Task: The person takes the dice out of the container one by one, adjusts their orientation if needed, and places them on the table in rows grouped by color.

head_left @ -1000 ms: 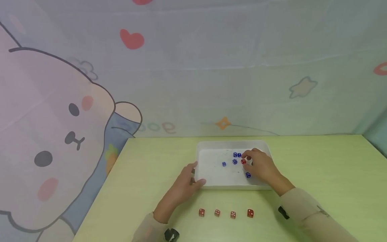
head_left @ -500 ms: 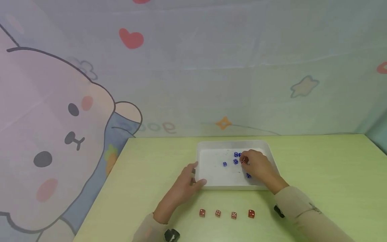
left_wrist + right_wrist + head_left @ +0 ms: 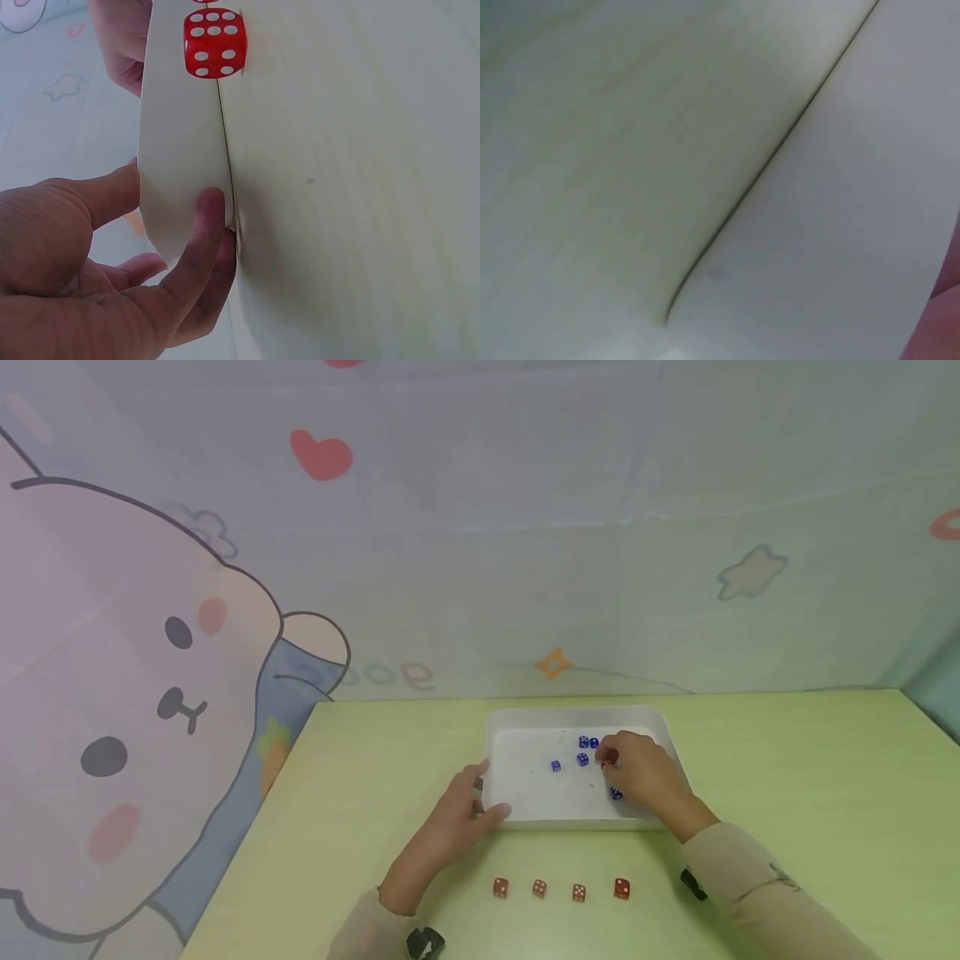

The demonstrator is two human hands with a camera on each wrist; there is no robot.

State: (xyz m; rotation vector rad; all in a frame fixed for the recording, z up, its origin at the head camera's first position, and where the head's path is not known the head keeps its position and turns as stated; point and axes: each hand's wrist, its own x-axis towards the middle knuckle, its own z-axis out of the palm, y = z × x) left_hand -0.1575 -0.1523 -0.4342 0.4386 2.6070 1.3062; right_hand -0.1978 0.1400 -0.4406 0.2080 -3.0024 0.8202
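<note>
A white rectangular tray [image 3: 525, 789] lies on the table, with several blue dice in it, such as one [image 3: 582, 760] near the middle. My left hand [image 3: 453, 822] grips the tray's near left corner, thumb and fingers on its wall [image 3: 180, 150] in the left wrist view. Over the tray's right half, my right hand [image 3: 641, 772] pinches a red die [image 3: 607, 764], mostly hidden by the fingers. Partly behind that hand sits another blue die [image 3: 616, 793]. The right wrist view catches the tray's outer wall [image 3: 832, 202] and a sliver of hand.
Several red dice stand in a spaced row in front of the tray, from a left one [image 3: 501, 887] to a right one [image 3: 622, 888]. A pale yellow-green table [image 3: 787, 760] reaches back to a printed curtain [image 3: 480, 568].
The right hand has closed its fingers around the red die in the tray, shifting slightly left. The left hand stays at the tray corner.
</note>
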